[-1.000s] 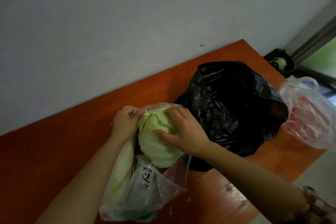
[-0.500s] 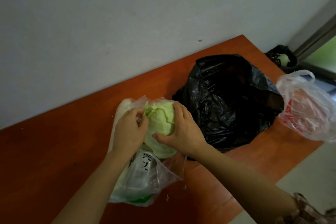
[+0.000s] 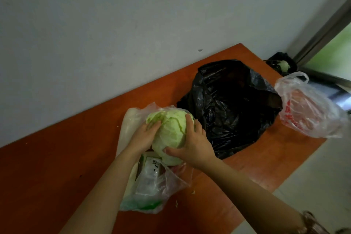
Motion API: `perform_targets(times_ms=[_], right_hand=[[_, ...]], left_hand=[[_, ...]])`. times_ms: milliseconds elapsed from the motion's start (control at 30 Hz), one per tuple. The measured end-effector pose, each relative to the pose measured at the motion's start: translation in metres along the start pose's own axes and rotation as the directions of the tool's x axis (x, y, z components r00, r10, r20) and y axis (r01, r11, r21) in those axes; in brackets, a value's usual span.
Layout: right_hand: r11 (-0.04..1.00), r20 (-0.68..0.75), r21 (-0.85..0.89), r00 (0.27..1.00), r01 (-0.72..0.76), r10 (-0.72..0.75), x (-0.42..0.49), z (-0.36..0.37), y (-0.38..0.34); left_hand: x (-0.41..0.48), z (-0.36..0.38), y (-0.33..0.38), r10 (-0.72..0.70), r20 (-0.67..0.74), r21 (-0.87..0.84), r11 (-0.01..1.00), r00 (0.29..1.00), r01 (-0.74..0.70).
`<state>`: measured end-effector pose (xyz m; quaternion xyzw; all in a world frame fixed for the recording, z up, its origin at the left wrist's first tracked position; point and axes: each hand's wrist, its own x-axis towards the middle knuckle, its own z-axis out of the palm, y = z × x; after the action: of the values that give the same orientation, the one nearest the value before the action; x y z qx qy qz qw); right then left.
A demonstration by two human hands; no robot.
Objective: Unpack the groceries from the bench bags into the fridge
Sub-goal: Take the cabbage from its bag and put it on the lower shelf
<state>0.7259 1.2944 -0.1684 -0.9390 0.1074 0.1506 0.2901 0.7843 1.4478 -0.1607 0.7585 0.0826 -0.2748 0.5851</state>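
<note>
A pale green cabbage sits at the mouth of a clear plastic bag on the orange-brown bench. My left hand presses on the cabbage's left side. My right hand wraps its right side, thumb under the front. Both hands hold the cabbage above the bag. Inside the clear bag lie a white packet with black writing and something green at the bottom. The fridge is out of view.
A crumpled black bag lies right of the cabbage. A clear bag with red print hangs over the bench's right end. Beyond the bench corner a dark bin holds another cabbage. A grey wall runs behind the bench.
The cabbage has come further out of the clear bag. My left hand moved from the bag's rim onto the cabbage, and my right hand shifted lower around its side.
</note>
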Motion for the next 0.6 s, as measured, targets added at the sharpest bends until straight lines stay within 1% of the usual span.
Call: perform_targets(times_ms=[100, 133, 267, 367, 467, 533, 600], right_hand=[[0.993, -0.027, 0.102, 0.998, -0.058, 0.061, -0.002, 0.008, 0.000], [0.990, -0.043, 0.126, 0.996, -0.068, 0.074, -0.003, 0.010, -0.001], [0.980, -0.082, 0.185, 0.993, -0.073, 0.090, 0.000, 0.009, -0.002], [0.980, -0.097, 0.190, 0.991, -0.068, 0.088, -0.002, 0.003, -0.007], [0.980, -0.120, 0.196, 0.992, -0.025, 0.049, -0.008, -0.016, -0.016], [0.975, -0.122, 0.221, 0.992, -0.015, 0.043, -0.014, -0.034, -0.021], [0.966, -0.130, 0.259, 0.990, -0.012, 0.047, -0.021, -0.053, -0.026]], left_hand=[[0.000, -0.004, 0.002, -0.034, 0.127, -0.101, 0.994, 0.991, 0.047], [0.000, -0.004, 0.000, -0.033, 0.148, -0.127, 0.991, 0.988, 0.052], [-0.003, -0.001, 0.000, 0.036, 0.103, -0.089, 0.996, 0.994, -0.027], [-0.009, -0.001, 0.004, 0.057, 0.091, -0.053, 0.997, 0.994, -0.052], [-0.021, -0.006, 0.021, 0.029, 0.124, -0.020, 0.999, 0.992, -0.027], [-0.035, -0.012, 0.036, 0.013, 0.129, -0.049, 0.999, 0.992, -0.007], [-0.047, -0.018, 0.050, 0.050, 0.108, -0.021, 0.999, 0.993, -0.048]])
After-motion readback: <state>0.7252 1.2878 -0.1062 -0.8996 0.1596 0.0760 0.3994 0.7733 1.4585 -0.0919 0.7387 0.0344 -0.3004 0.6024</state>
